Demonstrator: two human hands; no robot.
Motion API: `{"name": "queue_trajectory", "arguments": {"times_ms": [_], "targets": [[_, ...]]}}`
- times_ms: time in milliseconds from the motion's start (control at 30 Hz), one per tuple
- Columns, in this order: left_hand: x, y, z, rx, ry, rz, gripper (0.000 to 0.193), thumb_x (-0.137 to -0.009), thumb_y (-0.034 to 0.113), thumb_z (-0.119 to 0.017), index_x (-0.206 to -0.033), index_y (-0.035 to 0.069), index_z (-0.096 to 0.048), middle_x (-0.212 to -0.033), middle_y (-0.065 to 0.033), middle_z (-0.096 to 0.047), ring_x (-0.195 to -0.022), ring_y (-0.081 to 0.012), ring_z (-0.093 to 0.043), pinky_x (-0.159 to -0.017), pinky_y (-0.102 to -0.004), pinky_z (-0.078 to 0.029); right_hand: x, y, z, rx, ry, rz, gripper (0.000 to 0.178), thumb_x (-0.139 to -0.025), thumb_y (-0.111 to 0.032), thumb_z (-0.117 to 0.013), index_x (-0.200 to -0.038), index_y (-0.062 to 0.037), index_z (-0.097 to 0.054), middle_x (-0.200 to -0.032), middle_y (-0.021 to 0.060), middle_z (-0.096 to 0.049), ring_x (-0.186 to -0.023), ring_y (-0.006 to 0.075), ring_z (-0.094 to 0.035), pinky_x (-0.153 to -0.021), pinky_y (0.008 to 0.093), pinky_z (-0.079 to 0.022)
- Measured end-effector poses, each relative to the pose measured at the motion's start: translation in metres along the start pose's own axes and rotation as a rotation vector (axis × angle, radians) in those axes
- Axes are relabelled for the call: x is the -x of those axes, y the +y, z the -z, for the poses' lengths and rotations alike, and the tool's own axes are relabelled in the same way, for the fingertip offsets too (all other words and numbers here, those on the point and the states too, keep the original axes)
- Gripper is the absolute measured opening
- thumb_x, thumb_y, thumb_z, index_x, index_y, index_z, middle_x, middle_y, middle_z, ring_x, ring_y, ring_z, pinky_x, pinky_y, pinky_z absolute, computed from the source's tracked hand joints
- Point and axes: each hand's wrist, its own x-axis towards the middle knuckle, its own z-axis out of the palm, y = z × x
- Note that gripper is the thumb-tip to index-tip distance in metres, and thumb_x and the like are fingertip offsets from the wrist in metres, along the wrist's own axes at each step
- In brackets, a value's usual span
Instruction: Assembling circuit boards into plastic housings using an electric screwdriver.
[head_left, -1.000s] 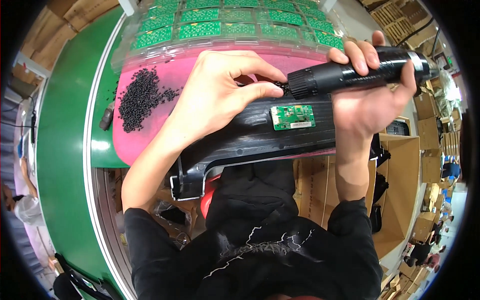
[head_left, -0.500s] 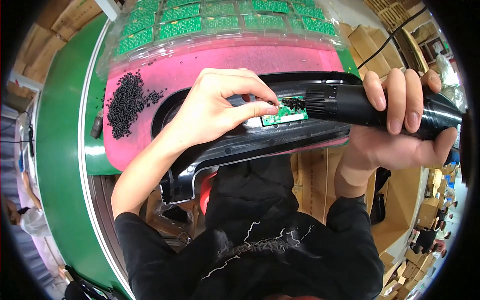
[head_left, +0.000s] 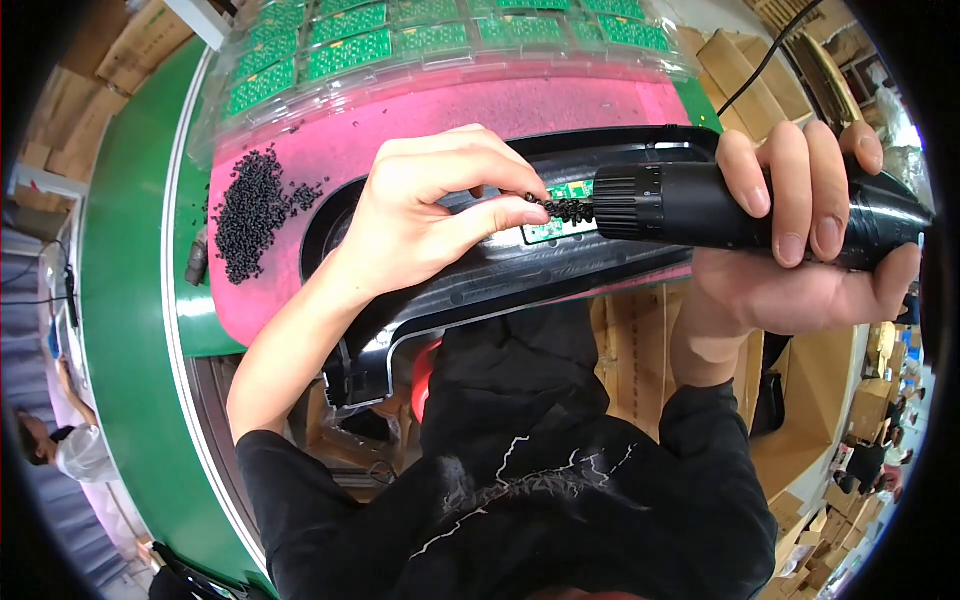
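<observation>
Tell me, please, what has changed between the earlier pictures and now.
The right hand, holding the electric screwdriver, and left hand have moved nearer the wearer, partly covering the green circuit board. More black screws show bunched between them. Neither visibly let go; the board remains in the black plastic housing, the screw pile looks unchanged.

The casing (head_left: 520, 280) is glossy black plastic. Beyond it sit shiny clear plastic trays (head_left: 440, 72); under it, a matt pink mat (head_left: 600, 100). The screwdriver (head_left: 690, 205) over it looks smooth.
</observation>
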Motion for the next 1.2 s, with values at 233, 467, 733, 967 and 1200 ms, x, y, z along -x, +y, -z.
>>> {"name": "queue_trajectory", "arguments": {"times_ms": [233, 467, 733, 967, 1200], "targets": [[0.001, 0.001, -0.001, 0.177, -0.081, 0.243, 0.011, -0.079, -0.004, -0.071, -0.090, -0.006, -0.070, -0.088, -0.0132, -0.070, -0.078, -0.0179, -0.065, -0.070, -0.0277, -0.052, 0.000, 0.001, 0.004, 0.007, -0.023, -0.026, 0.050, -0.081, -0.048, -0.064, -0.109, -0.0090, -0.048, -0.068, -0.0073, -0.050, -0.057, 0.0060, -0.050, -0.065, 0.0283, -0.043], [-0.004, 0.000, -0.008, 0.031, 0.011, 0.285, 0.013, -0.090, 0.007, -0.064, -0.087, -0.004, -0.069, -0.082, -0.0110, -0.068, -0.073, -0.0146, -0.063, -0.067, -0.0263, -0.049, 0.000, -0.003, 0.019, 0.024, 0.068, -0.028, 0.050, -0.084, -0.051, -0.060, -0.110, -0.0090, -0.051, -0.068, -0.0054, -0.049, -0.057, 0.0079, -0.046, -0.065, 0.0297, -0.040], [0.002, -0.010, -0.010, -0.263, -0.148, 0.221, 0.016, -0.090, 0.008, -0.054, -0.079, -0.003, -0.053, -0.074, -0.0117, -0.052, -0.073, -0.0275, -0.053, -0.068, -0.0345, -0.044, -0.030, 0.056, 0.114, -0.379, -0.509, 0.131, 0.030, -0.095, -0.036, -0.052, -0.104, -0.0082, -0.049, -0.059, 0.0042, -0.050, -0.046, 0.0147, -0.047, -0.055, 0.0324, -0.044], [0.004, -0.013, -0.012, -0.317, -0.328, 0.181, 0.012, -0.084, 0.003, -0.065, -0.096, 0.000, -0.066, -0.099, -0.0101, -0.069, -0.097, -0.0292, -0.063, -0.087, -0.0376, -0.051, -0.022, 0.062, 0.124, -0.331, -0.449, 0.088, 0.030, -0.096, -0.036, -0.052, -0.104, -0.0077, -0.048, -0.060, 0.0045, -0.051, -0.049, 0.0143, -0.048, -0.057, 0.0320, -0.044], [0.005, -0.012, -0.013, -0.345, -0.440, 0.217, 0.011, -0.084, 0.005, -0.065, -0.093, 0.000, -0.064, -0.103, -0.0113, -0.069, -0.097, -0.0291, -0.064, -0.083, -0.0383, -0.053, -0.024, 0.067, 0.125, -0.355, -0.426, 0.031, 0.031, -0.094, -0.036, -0.055, -0.102, -0.0069, -0.048, -0.061, 0.0046, -0.051, -0.049, 0.0142, -0.048, -0.057, 0.0314, -0.045]]}}
